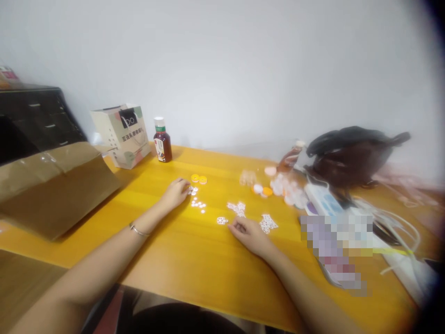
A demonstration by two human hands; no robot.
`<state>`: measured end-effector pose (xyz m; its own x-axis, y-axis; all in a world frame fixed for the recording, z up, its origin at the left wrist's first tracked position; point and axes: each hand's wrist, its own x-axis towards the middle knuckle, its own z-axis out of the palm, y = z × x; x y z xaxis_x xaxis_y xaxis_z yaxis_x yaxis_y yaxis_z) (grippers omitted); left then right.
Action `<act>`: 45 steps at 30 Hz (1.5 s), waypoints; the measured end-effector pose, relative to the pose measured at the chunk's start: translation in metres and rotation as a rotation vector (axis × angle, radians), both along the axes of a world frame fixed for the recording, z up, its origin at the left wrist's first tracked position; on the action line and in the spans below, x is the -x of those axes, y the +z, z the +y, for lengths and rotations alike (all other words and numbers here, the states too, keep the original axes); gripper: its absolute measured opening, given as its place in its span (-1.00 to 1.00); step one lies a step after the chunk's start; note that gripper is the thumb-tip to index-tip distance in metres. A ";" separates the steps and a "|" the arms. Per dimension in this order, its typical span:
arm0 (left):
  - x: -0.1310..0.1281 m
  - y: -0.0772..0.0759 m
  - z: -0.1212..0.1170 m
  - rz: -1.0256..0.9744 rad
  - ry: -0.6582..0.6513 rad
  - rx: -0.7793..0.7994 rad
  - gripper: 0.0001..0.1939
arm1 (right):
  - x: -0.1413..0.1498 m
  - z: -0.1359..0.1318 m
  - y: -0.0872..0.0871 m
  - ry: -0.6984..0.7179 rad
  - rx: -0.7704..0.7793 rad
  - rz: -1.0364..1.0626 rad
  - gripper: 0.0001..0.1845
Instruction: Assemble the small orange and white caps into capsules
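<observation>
My left hand (176,192) rests on the table with its fingers bent and drawn together at a small heap of white pieces (194,190). Whether a piece is between its fingertips is hidden. Just nearer to me lie several small white discs (198,204). My right hand (248,234) is curled, thumb and fingers closed, its tips close beside a flat white patterned cutout (221,221). What it holds, if anything, is too small to make out. Behind it are more patterned cutouts (237,208), and another group of cutouts (268,223) lies to its right.
Two yellow-and-white round pieces (199,179) lie beyond my left hand. A dark drink bottle (162,141), a paper gift bag (123,134) and a brown bag (52,185) stand left. Blurred small plastic items (287,188), a dark bag (351,157) and cables (413,232) crowd the right.
</observation>
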<state>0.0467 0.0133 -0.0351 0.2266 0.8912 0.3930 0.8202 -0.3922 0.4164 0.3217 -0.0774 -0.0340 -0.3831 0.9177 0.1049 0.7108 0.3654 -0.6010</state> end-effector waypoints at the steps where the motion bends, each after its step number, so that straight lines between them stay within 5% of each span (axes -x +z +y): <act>1: 0.001 -0.002 0.002 -0.001 -0.009 0.011 -0.84 | 0.000 0.000 0.000 -0.001 0.005 -0.004 -0.73; 11: -0.012 0.009 -0.011 -0.067 -0.054 -0.034 -0.85 | -0.001 0.000 0.001 0.016 0.019 0.002 -0.74; 13: -0.023 0.014 -0.026 -0.083 -0.158 -0.043 -0.85 | -0.001 0.000 0.001 0.014 0.025 0.007 -0.74; 17: -0.053 0.016 -0.063 -0.051 -0.570 0.001 -0.82 | -0.002 0.002 -0.001 0.022 0.038 0.037 -0.75; 20: -0.069 0.009 -0.079 0.003 -0.700 0.052 -0.83 | -0.003 0.003 -0.003 0.045 0.062 0.056 -0.74; 27: -0.072 -0.002 -0.074 0.019 -0.687 0.078 -0.84 | -0.004 0.003 -0.005 0.048 0.062 0.049 -0.73; 45: -0.068 0.002 -0.073 0.020 -0.705 0.111 -0.84 | -0.002 -0.004 0.003 0.129 0.005 0.031 -0.77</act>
